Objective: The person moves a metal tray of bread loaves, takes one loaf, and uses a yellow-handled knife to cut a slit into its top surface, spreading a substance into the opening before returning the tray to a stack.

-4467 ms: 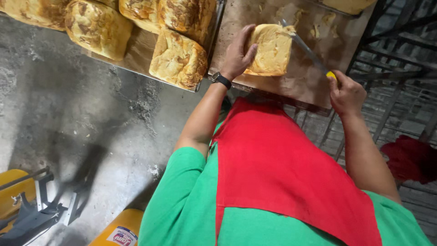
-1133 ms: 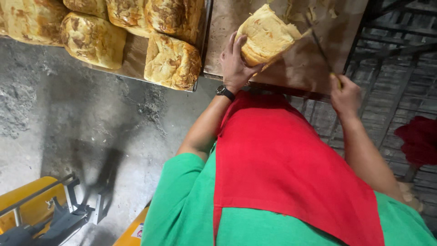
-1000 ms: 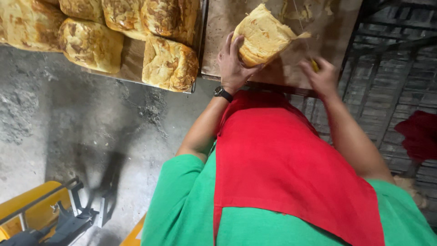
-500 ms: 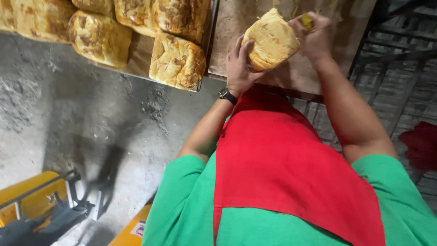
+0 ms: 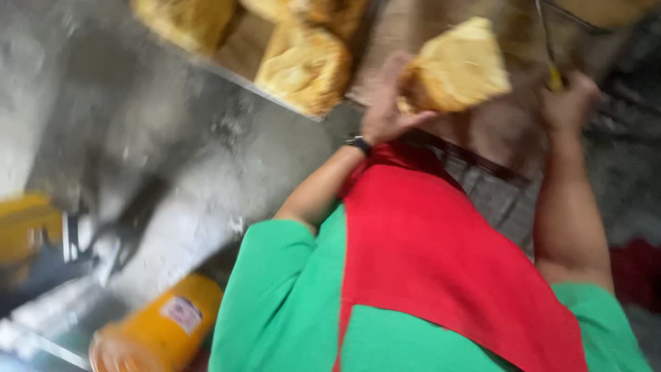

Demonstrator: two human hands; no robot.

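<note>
My left hand (image 5: 387, 103) grips a golden bread loaf (image 5: 458, 69) and holds it tilted over a brown wooden board (image 5: 506, 131). A black watch sits on that wrist. My right hand (image 5: 568, 103) is closed around a knife with a yellow handle (image 5: 554, 79); its thin blade points up, to the right of the loaf. The picture is blurred by motion.
A tray to the left carries more golden loaves (image 5: 303, 65). Grey concrete floor lies below it. A yellow container (image 5: 162, 331) and a yellow and dark metal object (image 5: 34, 241) sit at lower left. A red cloth (image 5: 633, 272) lies at the right. I wear a green shirt and red apron.
My right hand with the knife has moved from the loaf's top edge down to the right of it. The view has swung and blurred.
</note>
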